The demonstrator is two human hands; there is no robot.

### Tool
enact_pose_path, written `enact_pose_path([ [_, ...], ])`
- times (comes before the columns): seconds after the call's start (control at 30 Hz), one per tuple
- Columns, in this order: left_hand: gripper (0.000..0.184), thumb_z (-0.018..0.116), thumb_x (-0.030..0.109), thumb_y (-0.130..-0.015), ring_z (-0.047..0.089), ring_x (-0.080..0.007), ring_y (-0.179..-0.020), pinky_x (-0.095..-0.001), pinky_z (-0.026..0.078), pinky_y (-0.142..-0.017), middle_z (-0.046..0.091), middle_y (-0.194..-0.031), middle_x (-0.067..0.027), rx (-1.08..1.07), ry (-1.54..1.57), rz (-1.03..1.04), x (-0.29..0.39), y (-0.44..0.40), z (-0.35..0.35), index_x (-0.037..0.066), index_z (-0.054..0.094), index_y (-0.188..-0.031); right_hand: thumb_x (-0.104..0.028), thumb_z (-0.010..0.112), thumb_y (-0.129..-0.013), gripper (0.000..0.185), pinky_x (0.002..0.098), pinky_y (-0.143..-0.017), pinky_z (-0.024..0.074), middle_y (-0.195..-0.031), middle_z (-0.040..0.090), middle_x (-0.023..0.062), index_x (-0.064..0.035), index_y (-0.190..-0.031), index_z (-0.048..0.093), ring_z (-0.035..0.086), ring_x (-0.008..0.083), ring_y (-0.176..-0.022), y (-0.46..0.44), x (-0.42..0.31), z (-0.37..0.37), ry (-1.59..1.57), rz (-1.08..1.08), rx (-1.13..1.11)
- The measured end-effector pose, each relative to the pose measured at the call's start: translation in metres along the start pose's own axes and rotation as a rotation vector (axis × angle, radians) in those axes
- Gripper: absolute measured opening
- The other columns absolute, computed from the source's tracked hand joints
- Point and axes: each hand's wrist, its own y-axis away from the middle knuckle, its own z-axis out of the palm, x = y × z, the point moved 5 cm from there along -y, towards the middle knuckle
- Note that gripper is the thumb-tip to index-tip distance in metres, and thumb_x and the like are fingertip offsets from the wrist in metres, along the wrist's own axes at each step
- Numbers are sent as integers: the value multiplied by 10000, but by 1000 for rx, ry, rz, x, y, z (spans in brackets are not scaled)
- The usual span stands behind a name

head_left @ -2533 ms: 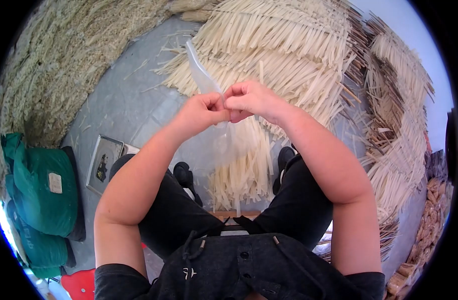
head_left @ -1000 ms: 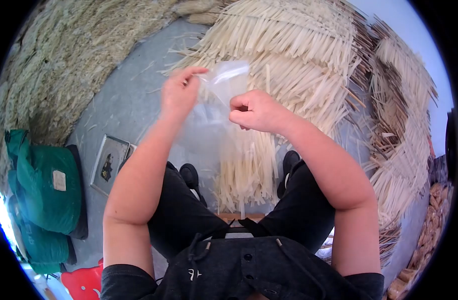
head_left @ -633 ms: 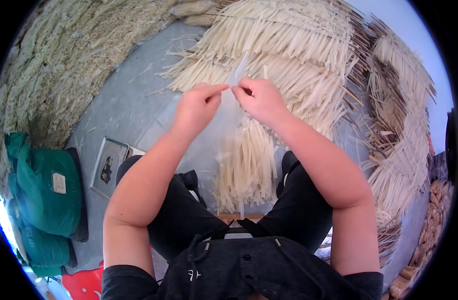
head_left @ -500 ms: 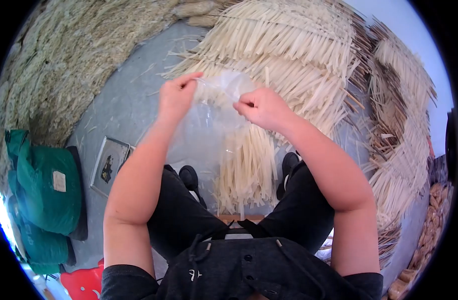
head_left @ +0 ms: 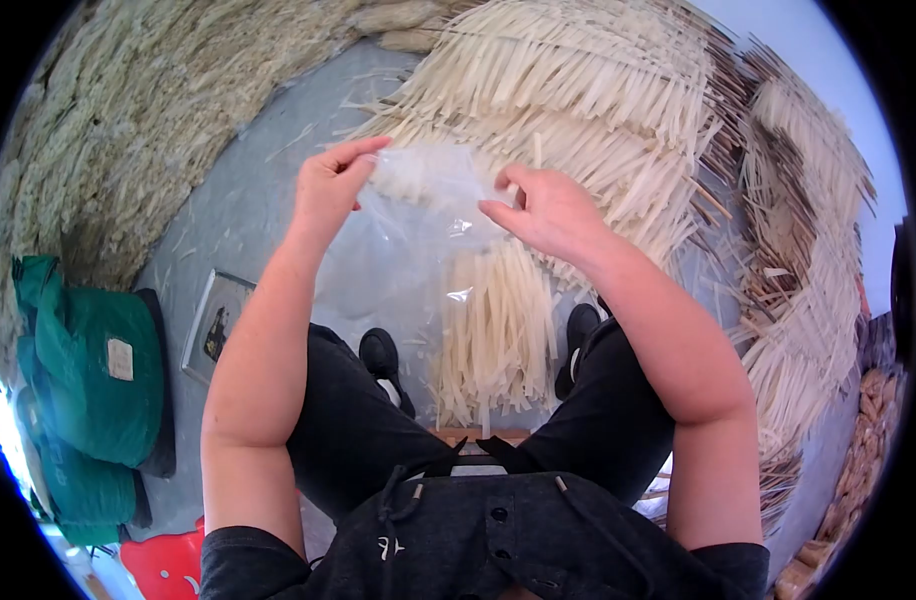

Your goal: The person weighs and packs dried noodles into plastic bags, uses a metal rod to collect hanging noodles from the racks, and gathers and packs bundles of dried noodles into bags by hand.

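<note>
A clear plastic bag (head_left: 403,225) hangs spread out in front of me, above the floor and the pale strips. My left hand (head_left: 330,185) pinches its upper left corner between thumb and fingers. At the bag's right edge is my right hand (head_left: 553,212), its thumb and forefinger parted with a gap between them. Whether those fingertips touch the plastic is hard to see. Below the bag, a bunch of pale flat strips (head_left: 493,335) lies between my feet, partly seen through the plastic.
Layered rows of pale strips (head_left: 578,80) cover the floor ahead and to the right. Brownish fibre (head_left: 148,120) is heaped at the left. Green bags (head_left: 93,375), a metal tray (head_left: 210,325) and a red object (head_left: 168,562) stand on my left.
My hands have moved apart, and the bag, bunched at the top before, is now spread flatter. My right hand's fingers have opened from a pinch.
</note>
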Motion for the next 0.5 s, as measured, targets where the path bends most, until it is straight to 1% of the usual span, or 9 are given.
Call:
enact_pose_path([
  [0.1,243,612,180,-909,439,-2,-572,-197,397,-490,563,-702,97,-106,45,46,10,10,21,131,734,-1113,-375,654,-802,300,433,-722,514,-794,691,133,-87,-875,700,661,314,-807,-2,-3,-6,-73,53,73],
  [0.17,251,615,176,-910,438,-1,-574,-196,396,-489,549,-690,100,-117,43,21,11,15,28,133,727,-1130,-340,651,-820,282,446,-725,511,-802,687,135,-83,-930,690,657,322,-808,-5,-8,2,-119,-9,-121],
  [0.2,260,618,172,-911,438,0,-576,-195,395,-489,535,-678,104,-126,38,-4,10,16,30,134,720,-1148,-340,651,-820,282,446,-725,511,-802,687,135,-83,-930,690,657,322,-808,-6,-6,7,-119,-8,-121],
  [0.27,261,620,172,-906,443,-8,-574,-198,398,-487,526,-679,96,-120,62,-1,12,16,32,121,715,-1143,-300,618,-855,242,440,-704,514,-790,683,132,-83,-952,667,655,326,-789,-8,-12,15,-141,-203,-52],
  [0.3,262,623,173,-900,449,-15,-571,-201,401,-484,518,-680,88,-115,85,2,12,17,32,108,710,-1139,-300,618,-855,242,440,-704,514,-790,683,132,-83,-952,667,655,326,-789,-8,-13,16,-142,-202,-52],
  [0.37,249,624,181,-895,469,-31,-573,-216,418,-490,521,-692,71,-130,-13,78,5,18,37,89,702,-1113,-250,598,-875,186,421,-689,516,-785,679,132,-78,-932,642,653,327,-776,-8,-14,-4,-37,-126,298],
  [0.4,241,625,188,-890,489,-46,-575,-231,434,-496,524,-703,53,-142,-111,152,1,20,40,69,695,-1087,-250,598,-875,186,421,-689,516,-785,679,132,-78,-932,642,653,327,-776,-10,-13,-10,-37,-128,296],
  [0.47,235,627,195,-886,509,-63,-581,-247,452,-507,534,-719,39,-217,-254,94,-17,28,46,54,683,-1064,-218,605,-869,154,408,-680,518,-753,669,127,-70,-905,622,648,331,-749,-13,5,-40,-289,-47,576],
  [0.5,232,629,202,-881,530,-80,-586,-262,471,-517,543,-735,24,-296,-398,38,-24,31,50,40,671,-1041,-218,605,-869,154,408,-680,518,-753,669,127,-70,-905,622,648,331,-749,-16,13,-43,-288,-49,573],
])
